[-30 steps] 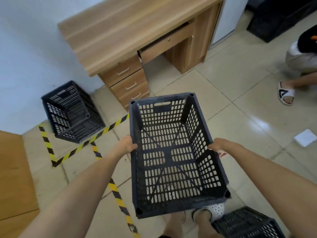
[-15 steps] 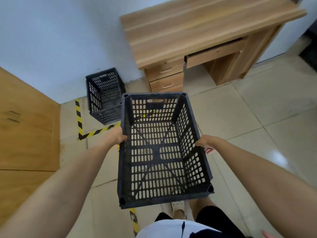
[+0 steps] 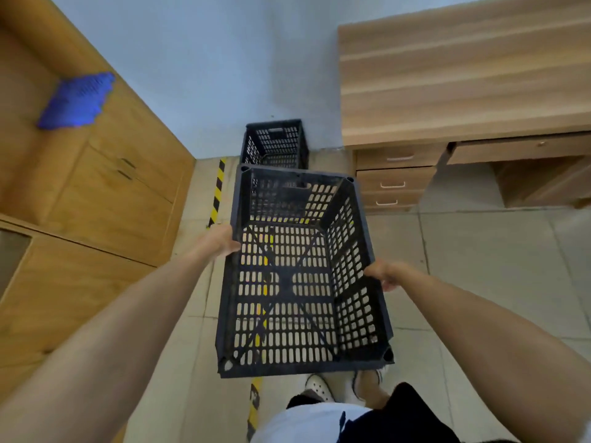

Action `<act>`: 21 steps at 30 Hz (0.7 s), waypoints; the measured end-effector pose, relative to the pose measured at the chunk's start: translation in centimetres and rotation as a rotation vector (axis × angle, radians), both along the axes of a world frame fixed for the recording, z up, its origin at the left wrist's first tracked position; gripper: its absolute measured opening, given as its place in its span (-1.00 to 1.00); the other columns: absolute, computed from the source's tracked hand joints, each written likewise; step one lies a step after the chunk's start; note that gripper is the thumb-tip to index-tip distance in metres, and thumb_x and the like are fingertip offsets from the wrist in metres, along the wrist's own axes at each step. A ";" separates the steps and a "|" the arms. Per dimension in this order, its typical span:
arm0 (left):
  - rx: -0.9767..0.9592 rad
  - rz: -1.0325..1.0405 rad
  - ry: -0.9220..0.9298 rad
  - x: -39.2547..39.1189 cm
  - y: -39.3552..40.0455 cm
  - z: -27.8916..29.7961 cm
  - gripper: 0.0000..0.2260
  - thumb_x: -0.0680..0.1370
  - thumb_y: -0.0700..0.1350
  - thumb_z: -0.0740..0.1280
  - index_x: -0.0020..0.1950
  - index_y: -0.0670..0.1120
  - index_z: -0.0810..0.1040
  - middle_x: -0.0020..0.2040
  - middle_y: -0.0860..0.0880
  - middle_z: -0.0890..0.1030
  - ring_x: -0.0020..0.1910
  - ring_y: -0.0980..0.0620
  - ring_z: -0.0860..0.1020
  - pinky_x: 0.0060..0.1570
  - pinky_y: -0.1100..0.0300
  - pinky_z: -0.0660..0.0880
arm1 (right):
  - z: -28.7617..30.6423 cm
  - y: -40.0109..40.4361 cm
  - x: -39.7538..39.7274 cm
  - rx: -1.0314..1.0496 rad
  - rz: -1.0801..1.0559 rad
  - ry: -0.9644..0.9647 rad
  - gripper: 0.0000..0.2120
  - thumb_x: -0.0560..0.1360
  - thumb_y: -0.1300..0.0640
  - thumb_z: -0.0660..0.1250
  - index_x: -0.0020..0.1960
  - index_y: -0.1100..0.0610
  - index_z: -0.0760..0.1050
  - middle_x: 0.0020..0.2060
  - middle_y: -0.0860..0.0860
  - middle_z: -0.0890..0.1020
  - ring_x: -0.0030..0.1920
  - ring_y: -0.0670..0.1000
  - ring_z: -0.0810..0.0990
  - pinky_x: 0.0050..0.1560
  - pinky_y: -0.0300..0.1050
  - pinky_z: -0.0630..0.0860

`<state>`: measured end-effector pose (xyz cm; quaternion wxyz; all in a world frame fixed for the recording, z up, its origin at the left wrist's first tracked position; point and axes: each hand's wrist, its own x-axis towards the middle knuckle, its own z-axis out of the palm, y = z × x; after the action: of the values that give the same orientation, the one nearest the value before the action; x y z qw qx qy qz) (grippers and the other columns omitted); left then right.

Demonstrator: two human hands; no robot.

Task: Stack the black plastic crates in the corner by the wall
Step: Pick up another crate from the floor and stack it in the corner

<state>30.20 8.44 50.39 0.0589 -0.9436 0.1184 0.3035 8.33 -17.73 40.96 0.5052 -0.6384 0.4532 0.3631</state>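
Head view, looking down past two bare forearms. The left hand point(image 3: 220, 243) grips the left long rim of a black crate point(image 3: 300, 282), fingers curled over the edge; the right hand point(image 3: 382, 273) grips the right long rim the same way. The hands are well apart, one on each side, and the crate hangs open side up, off the floor point(image 3: 479, 282). Its slotted bottom shows the tiles and a yellow and black tape line point(image 3: 218, 190) beneath.

Beyond the hands, just past the far end of the carried crate, a second black crate point(image 3: 276, 143) sits on the floor against the pale wall point(image 3: 208, 59), between a wooden cabinet point(image 3: 96, 187) to the left of the hands and a wooden desk point(image 3: 463, 75) with drawers to the right.

The step in hand looks like the carry toward the corner. The next move likely calls for lifting the carried crate above the resting one, lining up the four corners, then lowering it so the rims seat evenly.

No brand, label or readable writing shows on either crate. A blue blurred patch sits on the cabinet; its nature cannot be told.
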 end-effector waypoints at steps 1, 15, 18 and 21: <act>0.016 0.013 -0.006 0.7 0.1 0.2 -0.76 0.56 -0.06 0.35 0.10 -0.21 0.56 -0.01 -0.16 0.65 -0.06 -0.09 0.62 0.00 0.02 0.58 | 0.4 -0.2 1.3 -0.021 0.032 -0.012 -0.67 0.59 0.19 0.19 0.31 0.29 0.39 0.22 0.20 0.55 0.20 0.19 0.56 0.23 0.04 0.52; -0.028 0.037 0.031 19.1 1.6 -2.1 -0.82 0.57 -0.07 0.35 0.02 -0.18 0.50 -0.07 -0.13 0.61 -0.11 -0.06 0.58 -0.01 0.07 0.57 | -9.3 -3.2 21.0 -0.047 0.084 -0.047 -0.61 0.44 0.09 0.36 0.22 0.21 0.47 0.05 0.18 0.61 0.04 0.21 0.63 0.07 0.16 0.60; -0.025 0.036 0.053 24.4 2.3 -2.7 -0.83 0.56 -0.07 0.35 0.00 -0.17 0.49 -0.05 -0.13 0.63 -0.06 -0.07 0.60 0.06 0.02 0.58 | -6.3 -1.5 25.6 -0.060 0.075 0.000 -0.62 0.50 0.12 0.31 0.28 0.23 0.42 0.12 0.21 0.59 0.10 0.23 0.61 0.12 0.18 0.58; -0.040 0.029 0.072 29.4 2.4 -3.1 -0.85 0.57 -0.07 0.35 -0.01 -0.13 0.45 -0.07 -0.11 0.60 -0.04 -0.07 0.60 0.08 0.02 0.57 | -3.1 -0.1 29.9 -0.064 0.077 -0.006 -0.64 0.53 0.18 0.29 0.29 0.27 0.45 0.15 0.21 0.59 0.16 0.23 0.59 0.19 0.12 0.56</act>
<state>59.62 10.80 47.33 0.0311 -0.9347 0.1127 0.3357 38.23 -17.81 37.87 0.4714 -0.6723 0.4381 0.3659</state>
